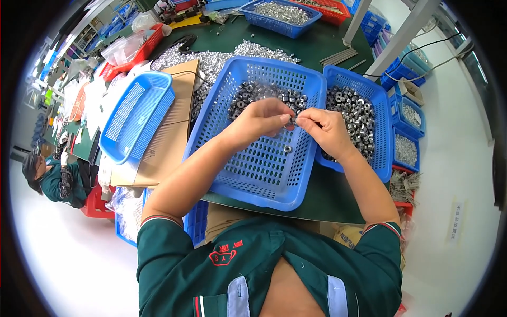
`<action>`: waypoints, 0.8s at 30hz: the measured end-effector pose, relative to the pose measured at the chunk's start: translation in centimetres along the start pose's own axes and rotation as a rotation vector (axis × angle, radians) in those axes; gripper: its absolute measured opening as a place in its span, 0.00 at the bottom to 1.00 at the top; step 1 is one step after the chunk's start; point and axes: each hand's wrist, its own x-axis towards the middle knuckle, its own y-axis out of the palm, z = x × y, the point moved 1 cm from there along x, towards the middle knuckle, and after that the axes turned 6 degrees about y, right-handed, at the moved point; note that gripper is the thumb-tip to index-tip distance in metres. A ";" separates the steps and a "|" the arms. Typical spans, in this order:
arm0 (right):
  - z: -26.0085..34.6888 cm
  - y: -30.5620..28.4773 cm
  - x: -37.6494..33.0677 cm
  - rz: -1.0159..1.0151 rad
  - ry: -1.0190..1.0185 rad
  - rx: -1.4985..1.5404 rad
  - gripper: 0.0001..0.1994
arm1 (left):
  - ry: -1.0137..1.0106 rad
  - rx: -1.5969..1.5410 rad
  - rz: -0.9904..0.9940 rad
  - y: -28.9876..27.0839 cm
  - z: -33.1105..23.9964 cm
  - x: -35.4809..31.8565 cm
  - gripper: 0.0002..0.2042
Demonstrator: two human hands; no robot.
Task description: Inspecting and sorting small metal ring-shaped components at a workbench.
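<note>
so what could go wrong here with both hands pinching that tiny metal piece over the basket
The small metal part is pinched only at the fingertips of the left hand and right hand, so it could slip; the perforated blue plastic basket below should catch it, as with the loose silver ring already on its floor.

That basket overhangs the dark green table toward the person, so a forearm nudge might tip it.

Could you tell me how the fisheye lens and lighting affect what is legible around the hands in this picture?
Head view: even light, soft shadows; centre sharp, so the left hand and right hand read clearly over the blue basket; the small metal part pinched between them is too tiny to resolve; table edge bows near the dark rim.
</note>
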 end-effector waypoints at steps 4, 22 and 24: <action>-0.1 0.5 0.0 -0.081 -0.195 -0.075 0.05 | -0.045 -0.056 -0.043 0.2 0.5 0.0 0.11; -0.3 0.6 0.1 0.018 0.002 -0.023 0.12 | 0.093 0.270 -0.078 0.5 0.5 0.2 0.09; 0.2 -0.1 0.4 0.088 0.117 0.044 0.15 | 0.158 0.291 -0.088 0.7 0.2 0.2 0.09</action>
